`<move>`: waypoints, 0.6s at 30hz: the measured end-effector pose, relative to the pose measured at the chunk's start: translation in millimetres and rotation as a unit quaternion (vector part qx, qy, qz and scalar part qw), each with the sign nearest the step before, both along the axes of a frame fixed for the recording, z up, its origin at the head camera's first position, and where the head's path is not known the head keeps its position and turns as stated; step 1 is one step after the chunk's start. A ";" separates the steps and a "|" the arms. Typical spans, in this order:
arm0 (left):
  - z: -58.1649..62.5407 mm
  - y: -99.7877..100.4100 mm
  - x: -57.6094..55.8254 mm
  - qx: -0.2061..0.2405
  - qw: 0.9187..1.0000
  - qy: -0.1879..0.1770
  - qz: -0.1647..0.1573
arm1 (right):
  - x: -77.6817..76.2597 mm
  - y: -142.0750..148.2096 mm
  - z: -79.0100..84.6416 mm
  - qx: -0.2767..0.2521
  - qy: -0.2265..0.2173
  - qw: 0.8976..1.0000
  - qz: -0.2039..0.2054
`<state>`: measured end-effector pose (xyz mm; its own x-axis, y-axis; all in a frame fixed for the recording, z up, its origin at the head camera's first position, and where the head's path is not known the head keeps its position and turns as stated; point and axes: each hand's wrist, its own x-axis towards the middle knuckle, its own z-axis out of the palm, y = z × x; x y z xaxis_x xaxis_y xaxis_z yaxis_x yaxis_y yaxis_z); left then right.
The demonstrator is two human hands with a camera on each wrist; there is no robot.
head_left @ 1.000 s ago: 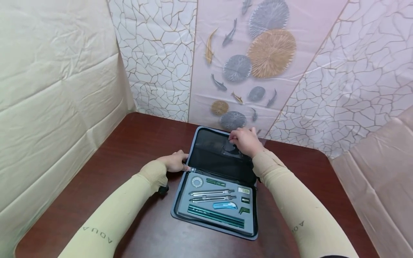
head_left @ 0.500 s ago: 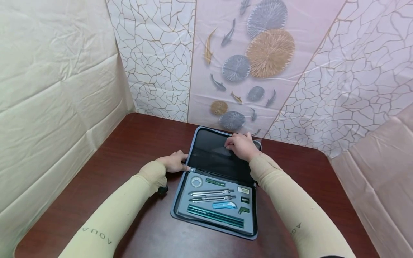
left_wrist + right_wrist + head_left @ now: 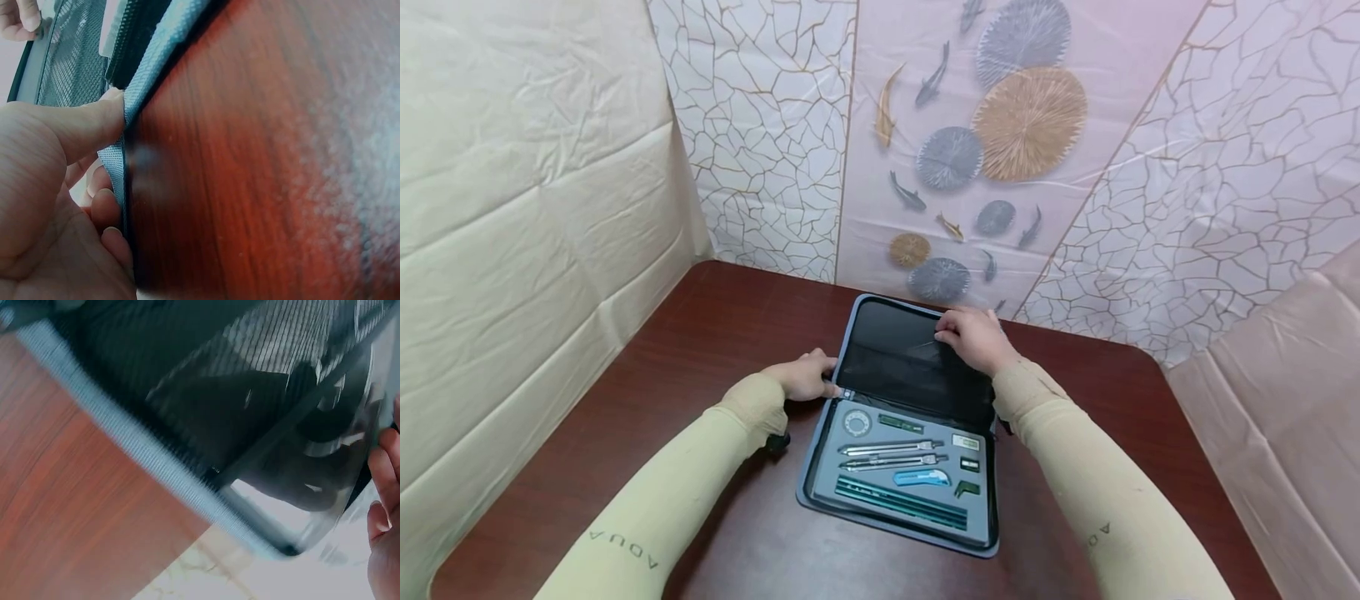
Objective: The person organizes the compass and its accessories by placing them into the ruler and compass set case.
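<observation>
A blue-grey zip case of drawing tools lies open on the table. Its black, mesh-lined lid is folded back on the far side. My left hand grips the case's left edge near the hinge; in the left wrist view the thumb presses on the fabric rim, with fingers curled beneath. My right hand is at the lid's upper right, thumb and fingers together. In the right wrist view a clear, shiny plastic sheet lies over the lid's corner, its edge at the right fingers. Its exact kind is unclear.
In the grey tray lie two metal compasses, green pencils, a blue cutter, an eraser, a sharpener and a round white ring. A patterned cloth wall stands behind the brown table.
My right hand shifted left and slightly down along the lid, then a little right again. The clear plastic beneath it shows less in the head view. My left hand stays put.
</observation>
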<state>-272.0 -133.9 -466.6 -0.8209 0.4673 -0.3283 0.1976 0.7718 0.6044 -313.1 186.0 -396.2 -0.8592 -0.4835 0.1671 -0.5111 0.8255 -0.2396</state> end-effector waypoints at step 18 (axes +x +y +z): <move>-1.2 0.7 0.5 -0.003 1.000 0.004 0.007 | -0.1 78.3 -6.2 -0.134 -0.168 0.945 -0.248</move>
